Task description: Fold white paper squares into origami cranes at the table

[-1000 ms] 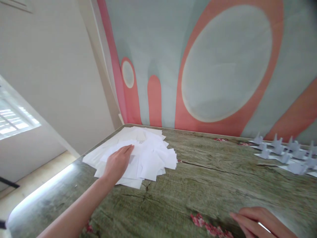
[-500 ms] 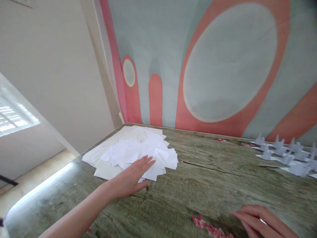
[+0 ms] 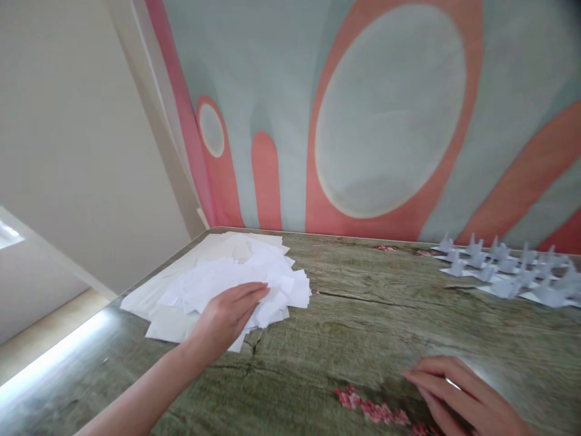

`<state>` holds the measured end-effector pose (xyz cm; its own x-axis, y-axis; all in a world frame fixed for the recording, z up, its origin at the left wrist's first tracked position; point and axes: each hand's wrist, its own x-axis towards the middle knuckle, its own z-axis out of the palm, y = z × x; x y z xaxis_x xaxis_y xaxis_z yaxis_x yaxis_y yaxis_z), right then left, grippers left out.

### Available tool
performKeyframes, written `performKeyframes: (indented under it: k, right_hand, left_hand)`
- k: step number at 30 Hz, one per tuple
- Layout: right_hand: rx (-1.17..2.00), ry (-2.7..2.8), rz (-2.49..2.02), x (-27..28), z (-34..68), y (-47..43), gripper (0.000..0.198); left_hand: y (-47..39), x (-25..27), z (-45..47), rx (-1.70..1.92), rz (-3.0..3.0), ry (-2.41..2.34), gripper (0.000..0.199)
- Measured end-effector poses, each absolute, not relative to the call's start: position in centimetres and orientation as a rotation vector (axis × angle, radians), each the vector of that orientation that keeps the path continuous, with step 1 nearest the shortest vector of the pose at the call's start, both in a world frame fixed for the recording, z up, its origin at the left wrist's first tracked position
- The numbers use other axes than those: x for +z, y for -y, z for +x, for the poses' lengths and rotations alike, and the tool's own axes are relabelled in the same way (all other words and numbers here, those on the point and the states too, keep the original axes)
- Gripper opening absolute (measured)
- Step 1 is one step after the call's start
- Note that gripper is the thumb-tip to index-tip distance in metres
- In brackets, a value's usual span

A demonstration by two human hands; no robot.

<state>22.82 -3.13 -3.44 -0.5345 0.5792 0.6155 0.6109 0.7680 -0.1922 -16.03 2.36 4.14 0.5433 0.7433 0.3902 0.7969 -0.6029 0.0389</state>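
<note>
The left hand [image 3: 224,315] has its fingers [image 3: 245,293] outstretched over the paper pile [image 3: 204,280] directly beneath them, any grip hidden, while the right hand [image 3: 460,387] is loosely bent, hold unclear, and a sideways drag could send loose top sheets [image 3: 282,286] sliding past those fingers

left hand [image 3: 229,315] is over a messy pile of white paper [image 3: 204,278] on the wood-look table [image 3: 345,333] — can't tell if it's gripping any. right hand's [image 3: 458,387] loosely curled near pink flower prints [image 3: 376,410] — folded paper figures [image 3: 507,264] sit far right, by a coral-and-grey wall [image 3: 390,121].
</note>
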Motion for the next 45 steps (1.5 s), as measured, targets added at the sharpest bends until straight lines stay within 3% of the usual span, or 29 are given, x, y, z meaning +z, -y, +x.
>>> performKeyframes:
  k: [5, 11, 17, 26, 38, 45]
  right_hand:
    - [-0.002, 2.247, -0.953, -3.2, 22.6, 3.4, 0.028]
    - [-0.161, 2.130, -0.976, -2.5, 23.2, 3.2, 0.034]
    - [-0.080, 2.180, -1.040, -1.7, 23.0, 2.7, 0.013]
    - [0.085, 2.258, -1.095, -2.2, 22.5, 2.8, 0.014]
    - [0.596, 2.051, -1.331, -2.5, 22.2, 2.1, 0.014]
    - [0.659, 2.004, -1.455, -1.9, 21.8, 1.1, 0.014]
  left_hand:
    - [-1.9, 5.2, -8.0, -0.902, -2.758, 0.864, 0.026]
    - [-1.9, 3.1, 0.5, -0.883, -3.037, 0.516, 0.021]
    - [-2.4, 0.5, 2.0, -0.806, -3.161, 0.570, 0.018]
    - [-2.3, -0.2, 1.1, -0.515, -3.241, 0.738, 0.015]
    - [-2.5, -0.9, 1.0, -0.664, -3.289, 1.067, 0.026]
    - [-2.8, -0.8, 0.9, -0.594, -3.273, 0.993, 0.032]
